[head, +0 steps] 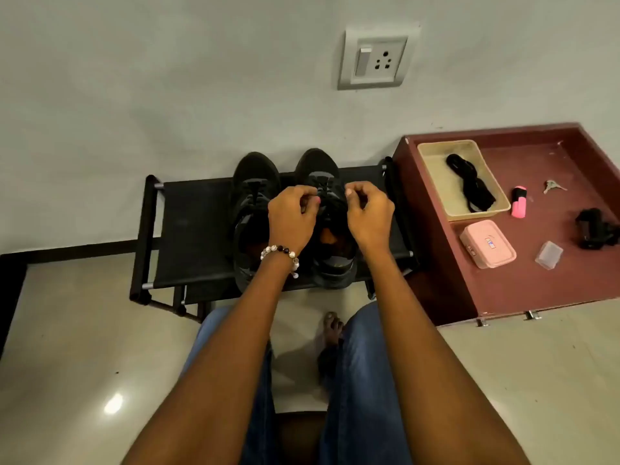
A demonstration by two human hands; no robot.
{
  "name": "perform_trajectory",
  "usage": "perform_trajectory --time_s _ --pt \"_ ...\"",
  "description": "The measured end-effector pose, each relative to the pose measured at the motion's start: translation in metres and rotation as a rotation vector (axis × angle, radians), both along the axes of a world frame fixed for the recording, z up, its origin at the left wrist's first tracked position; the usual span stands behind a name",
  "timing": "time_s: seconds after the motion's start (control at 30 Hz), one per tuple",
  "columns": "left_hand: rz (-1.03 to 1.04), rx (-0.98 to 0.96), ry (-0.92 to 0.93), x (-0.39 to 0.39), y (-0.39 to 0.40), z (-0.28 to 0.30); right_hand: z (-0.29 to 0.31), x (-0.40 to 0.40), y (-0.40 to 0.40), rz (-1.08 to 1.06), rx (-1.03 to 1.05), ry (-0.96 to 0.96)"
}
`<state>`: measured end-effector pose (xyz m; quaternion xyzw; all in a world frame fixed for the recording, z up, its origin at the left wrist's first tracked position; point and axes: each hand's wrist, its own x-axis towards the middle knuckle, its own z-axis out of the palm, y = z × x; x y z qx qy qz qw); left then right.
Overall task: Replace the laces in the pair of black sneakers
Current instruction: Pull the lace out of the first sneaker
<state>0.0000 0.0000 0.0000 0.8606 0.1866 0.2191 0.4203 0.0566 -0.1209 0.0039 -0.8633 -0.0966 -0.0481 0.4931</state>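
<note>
Head view, black rack (188, 229) (fabric top), tiled floor (84, 330)

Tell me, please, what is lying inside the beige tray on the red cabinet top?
Inside the beige tray lies a bundle of black laces, resting loosely on the tray floor. Nothing else shows on the bare floor; anything beneath the bundle is covered.

Head camera looks steeply down, near the wall (134, 95).
</note>
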Motion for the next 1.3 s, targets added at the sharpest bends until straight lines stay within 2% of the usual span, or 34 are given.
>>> perform_trajectory --time_s 0.1,0.27,0.4,0.73,0.97,1.13,1.3 --pt "-0.042 0.011 0.034 0.006 0.000 -0.011 -0.010 0.004 -0.001 -0.029 0.055 0.066" --pt "-0.096 0.173 -0.009 -0.002 -0.002 -0.039 -0.030 -0.002 -0.009 0.004 0.064 0.067" --pt "-0.005 0.067 -0.005 0.010 -0.002 -0.035 -0.024 0.014 -0.003 0.088 0.115 0.081" --pt "0.028 -0.007 0.045 0.018 0.002 -0.031 -0.022 0.025 -0.014 0.328 -0.044 0.134" --pt "-0.004 0.050 0.111 0.028 0.005 -0.037 -0.022 0.024 -0.014 0.253 0.011 0.130" --pt "0.001 -0.002 -0.011 0.026 -0.002 -0.041 -0.024 0.028 -0.016 0.246 -0.016 0.135" --pt "-0.004 -0.047 -0.017 0.026 -0.003 -0.041 -0.026 0.032 -0.012 0.298 -0.092 0.147"
